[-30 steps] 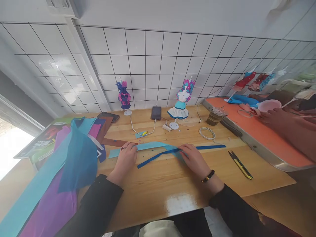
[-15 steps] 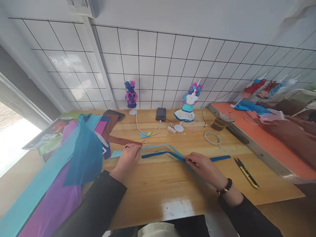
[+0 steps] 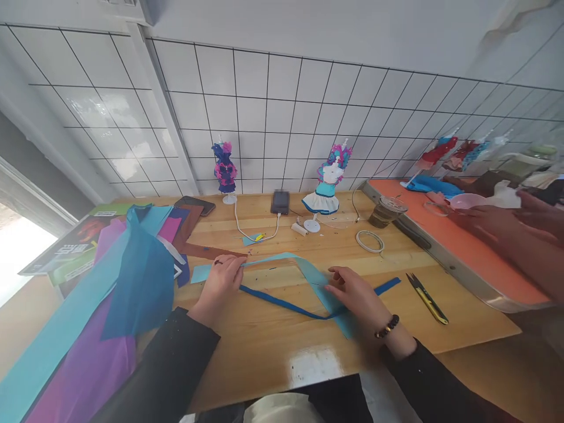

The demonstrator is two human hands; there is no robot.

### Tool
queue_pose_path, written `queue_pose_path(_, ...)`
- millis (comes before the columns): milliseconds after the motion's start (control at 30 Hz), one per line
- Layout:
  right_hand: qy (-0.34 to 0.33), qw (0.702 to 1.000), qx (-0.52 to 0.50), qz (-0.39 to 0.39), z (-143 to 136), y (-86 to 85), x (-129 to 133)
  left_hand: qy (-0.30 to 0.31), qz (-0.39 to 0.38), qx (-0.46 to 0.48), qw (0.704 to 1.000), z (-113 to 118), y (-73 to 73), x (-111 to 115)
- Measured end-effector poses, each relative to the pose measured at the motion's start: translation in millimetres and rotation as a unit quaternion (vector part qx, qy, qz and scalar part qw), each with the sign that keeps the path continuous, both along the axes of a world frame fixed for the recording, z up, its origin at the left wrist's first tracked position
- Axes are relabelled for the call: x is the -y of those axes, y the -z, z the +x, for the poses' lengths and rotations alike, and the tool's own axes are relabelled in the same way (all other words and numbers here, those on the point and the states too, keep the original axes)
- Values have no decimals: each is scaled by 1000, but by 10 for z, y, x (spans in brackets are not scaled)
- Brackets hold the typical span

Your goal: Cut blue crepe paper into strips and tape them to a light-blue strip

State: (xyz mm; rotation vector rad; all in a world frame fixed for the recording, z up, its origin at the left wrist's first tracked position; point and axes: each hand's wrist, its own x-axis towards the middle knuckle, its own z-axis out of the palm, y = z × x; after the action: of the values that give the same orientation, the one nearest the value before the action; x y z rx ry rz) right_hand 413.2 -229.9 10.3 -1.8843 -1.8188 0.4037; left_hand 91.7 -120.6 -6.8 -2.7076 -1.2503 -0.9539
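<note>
Across the middle of the wooden surface [image 3: 264,352], your light blue strip [image 3: 312,276] runs out from under your left grip [image 3: 233,264], bends, then slants frontward over the dark blue strip [image 3: 282,302]. Your left grip lies on the light strip; you cannot tell whether it pinches or merely presses. Your right grip [image 3: 329,281] is parted, thumb away from forefinger, at the light strip's side. Bare wood gives you room between your forearms, down to the front edge. Thread snips [image 3: 427,299] lie near the right edge, sheer cloth [image 3: 143,282] is heaped at left, and the orange surface [image 3: 449,232] bounds the far right. Beside its rim, a plastic cup [image 3: 384,215] holds something brown.
</note>
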Motion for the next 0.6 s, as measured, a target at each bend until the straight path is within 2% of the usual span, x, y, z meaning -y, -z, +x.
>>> queue_pose_path(133,-30,996,-35,-70,-40,38,-111,9,5,34,999,-14,-8,-1)
queue_pose_path(200,6,998,-60,-18,-51,29,-148,8,14,65,998,-25,-34,11)
queue_pose_path(267,54,992,-85,78,-28,0,-172,0,27,88,996,-37,-68,29)
queue_pose_path(433,87,956,-70,273,104,-171,-186,-6,67,124,990,-67,-126,61)
queue_pose_path(500,74,956,-54,278,143,-239,-193,3,80,128,989,-71,-125,57)
queue_pose_path(600,44,970,-53,234,194,-291,-217,18,87,118,989,-66,-99,35)
